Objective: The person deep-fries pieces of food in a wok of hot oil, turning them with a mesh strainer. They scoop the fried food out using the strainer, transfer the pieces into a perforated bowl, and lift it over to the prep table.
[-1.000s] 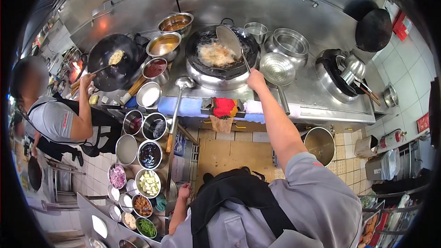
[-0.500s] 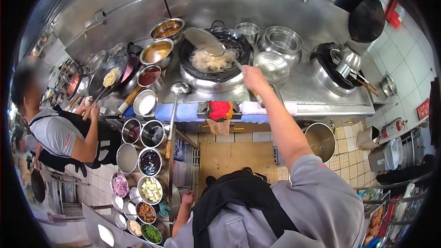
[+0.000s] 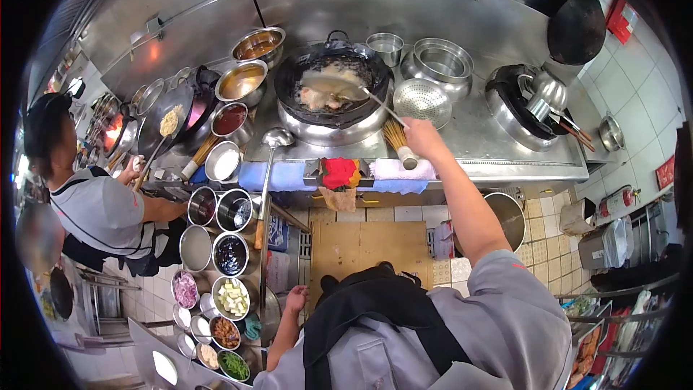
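My right hand [image 3: 424,137] grips the thin handle of a skimmer [image 3: 379,105]. The skimmer's round head lies down in the wok [image 3: 289,87], among foaming oil and pale frying pieces [image 3: 326,97], and is partly hidden by them. Just below that hand a bamboo brush [image 3: 399,141] rests at the counter edge. A perforated strainer bowl [image 3: 423,101] sits right of the wok. Down beside my body hangs my left hand [image 3: 295,298], with nothing in it and its fingers loosely bent. A ladle [image 3: 277,138] with a wooden handle leans near the bowls on the left.
Sauce bowls [image 3: 242,83] stand left of the wok. Containers of chopped ingredients [image 3: 232,298] line the left side. A kettle [image 3: 548,94] is on the right burner. At far left, a co-worker [image 3: 101,206] holds a long-handled tool over another wok. A large pot [image 3: 505,220] stands below the counter.
The skimmer head has dropped from above the wok into the oil. My right hand has moved slightly down and right. At left, the co-worker's posture has shifted.
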Demonstrator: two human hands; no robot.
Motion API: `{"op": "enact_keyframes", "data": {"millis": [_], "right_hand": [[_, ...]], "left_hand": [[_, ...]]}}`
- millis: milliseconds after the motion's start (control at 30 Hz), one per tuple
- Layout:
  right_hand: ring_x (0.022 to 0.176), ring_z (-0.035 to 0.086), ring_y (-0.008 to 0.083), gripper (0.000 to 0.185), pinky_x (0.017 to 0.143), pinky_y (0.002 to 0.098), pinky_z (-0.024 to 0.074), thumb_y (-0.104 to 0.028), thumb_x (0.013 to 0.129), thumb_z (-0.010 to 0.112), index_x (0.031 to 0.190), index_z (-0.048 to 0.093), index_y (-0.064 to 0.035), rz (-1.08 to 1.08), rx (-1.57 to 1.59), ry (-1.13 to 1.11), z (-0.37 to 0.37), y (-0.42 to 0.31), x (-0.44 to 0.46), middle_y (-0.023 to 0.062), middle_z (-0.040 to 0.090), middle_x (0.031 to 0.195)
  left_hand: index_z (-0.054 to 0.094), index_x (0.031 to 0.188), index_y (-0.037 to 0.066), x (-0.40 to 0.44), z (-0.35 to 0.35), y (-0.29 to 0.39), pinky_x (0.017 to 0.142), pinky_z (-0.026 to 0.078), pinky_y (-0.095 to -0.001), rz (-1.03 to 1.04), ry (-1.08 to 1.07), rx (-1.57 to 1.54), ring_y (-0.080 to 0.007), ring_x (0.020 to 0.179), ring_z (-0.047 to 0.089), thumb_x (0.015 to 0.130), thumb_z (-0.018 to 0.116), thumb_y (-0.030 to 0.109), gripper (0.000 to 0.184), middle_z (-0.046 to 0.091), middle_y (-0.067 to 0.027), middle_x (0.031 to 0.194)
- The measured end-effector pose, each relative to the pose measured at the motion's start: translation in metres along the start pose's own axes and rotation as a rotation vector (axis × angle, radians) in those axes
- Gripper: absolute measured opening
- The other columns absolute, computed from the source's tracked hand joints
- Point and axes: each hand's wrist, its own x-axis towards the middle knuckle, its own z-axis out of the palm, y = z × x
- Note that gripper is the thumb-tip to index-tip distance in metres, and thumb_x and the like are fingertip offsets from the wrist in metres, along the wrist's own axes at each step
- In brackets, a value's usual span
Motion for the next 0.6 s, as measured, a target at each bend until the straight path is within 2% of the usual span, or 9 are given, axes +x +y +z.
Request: {"op": "enact_keyframes", "data": {"millis": [67, 133, 200, 233, 267, 333, 467, 533, 600], "right_hand": [[0.082, 0.053, 0.0367, 0.028, 0.073, 0.0425, 0.0418, -0.008, 0.075, 0.044, 0.102, 0.051, -0.0050, 0.066, 0.142, 0.103, -0.008, 0.010, -0.004, 0.0219, 0.055, 0.086], [0.082, 0.053, 0.0363, 0.028, 0.074, 0.0414, 0.0413, -0.008, 0.076, 0.044, 0.103, 0.049, -0.0031, 0.036, 0.193, 0.163, -0.008, 0.022, -0.008, 0.0228, 0.055, 0.089], [0.082, 0.053, 0.0370, 0.028, 0.074, 0.0409, 0.0411, -0.008, 0.077, 0.044, 0.105, 0.048, -0.0025, 0.172, 0.341, 0.306, 0.011, 0.046, -0.009, 0.0236, 0.054, 0.091], [0.084, 0.052, 0.0379, 0.029, 0.074, 0.0406, 0.0410, -0.009, 0.078, 0.044, 0.106, 0.047, -0.0025, 0.258, 0.499, 0.287, 0.007, 0.048, -0.014, 0.0242, 0.053, 0.092], [0.084, 0.052, 0.0379, 0.029, 0.074, 0.0406, 0.0410, -0.009, 0.078, 0.044, 0.106, 0.047, -0.0025, 0.262, 0.500, 0.282, 0.007, 0.058, -0.016, 0.0242, 0.053, 0.092], [0.082, 0.052, 0.0386, 0.030, 0.073, 0.0403, 0.0414, -0.007, 0.077, 0.044, 0.106, 0.046, -0.0024, 0.296, 0.294, 0.475, 0.011, 0.084, -0.026, 0.0235, 0.054, 0.090], [0.078, 0.053, 0.0387, 0.033, 0.067, 0.0428, 0.0415, -0.005, 0.074, 0.044, 0.107, 0.046, -0.0035, 0.440, 0.162, 0.605, -0.016, 0.132, -0.047, 0.0255, 0.055, 0.083], [0.078, 0.053, 0.0385, 0.034, 0.067, 0.0432, 0.0418, -0.005, 0.072, 0.045, 0.106, 0.047, -0.0029, 0.510, 0.041, 0.655, -0.021, 0.168, -0.046, 0.0246, 0.055, 0.082], [0.078, 0.053, 0.0384, 0.034, 0.067, 0.0431, 0.0421, -0.004, 0.071, 0.045, 0.105, 0.047, -0.0025, 0.571, -0.068, 0.655, -0.030, 0.200, -0.037, 0.0237, 0.056, 0.082]], "left_hand": [[0.054, 0.090, 0.001, -0.006, 0.015, 0.031, 0.061, 0.045, -0.0287, 0.167, 0.054, 0.359, -0.0173, 0.066, 0.057, 0.078, 0.052, 0.018, 0.022, 0.060, -0.0084, 0.077], [0.057, 0.085, 0.001, -0.027, 0.041, 0.094, 0.064, 0.045, -0.0279, 0.201, 0.136, 0.483, -0.0155, 0.068, 0.058, 0.075, 0.054, 0.021, 0.022, 0.060, -0.0099, 0.073], [0.057, 0.083, 0.004, -0.007, 0.052, 0.111, 0.062, 0.044, -0.0283, 0.383, 0.188, 0.551, -0.0168, 0.066, 0.058, 0.074, 0.054, 0.020, 0.019, 0.059, -0.0104, 0.069], [0.057, 0.082, 0.004, -0.004, 0.062, 0.131, 0.061, 0.044, -0.0289, 0.485, 0.224, 0.534, -0.0179, 0.065, 0.057, 0.074, 0.055, 0.019, 0.017, 0.058, -0.0105, 0.067], [0.057, 0.081, 0.005, -0.004, 0.074, 0.158, 0.060, 0.044, -0.0296, 0.590, 0.259, 0.515, -0.0189, 0.063, 0.057, 0.074, 0.055, 0.018, 0.015, 0.057, -0.0107, 0.066], [0.056, 0.081, 0.004, -0.014, 0.089, 0.220, 0.058, 0.043, -0.0304, 0.702, 0.281, 0.467, -0.0205, 0.060, 0.055, 0.073, 0.056, 0.014, 0.012, 0.055, -0.0098, 0.063], [0.055, 0.084, 0.004, -0.005, 0.098, 0.303, 0.055, 0.042, -0.0292, 0.817, 0.334, 0.433, -0.0209, 0.058, 0.053, 0.072, 0.057, 0.010, 0.013, 0.054, -0.0091, 0.062], [0.055, 0.083, 0.005, 0.011, 0.096, 0.333, 0.058, 0.042, -0.0312, 0.966, 0.342, 0.465, -0.0229, 0.062, 0.054, 0.071, 0.057, 0.010, 0.013, 0.054, -0.0093, 0.066], [0.056, 0.080, 0.006, 0.018, 0.098, 0.372, 0.063, 0.042, -0.0348, 1.064, 0.419, 0.677, -0.0260, 0.070, 0.053, 0.070, 0.058, 0.012, 0.011, 0.055, -0.0099, 0.071]]}}
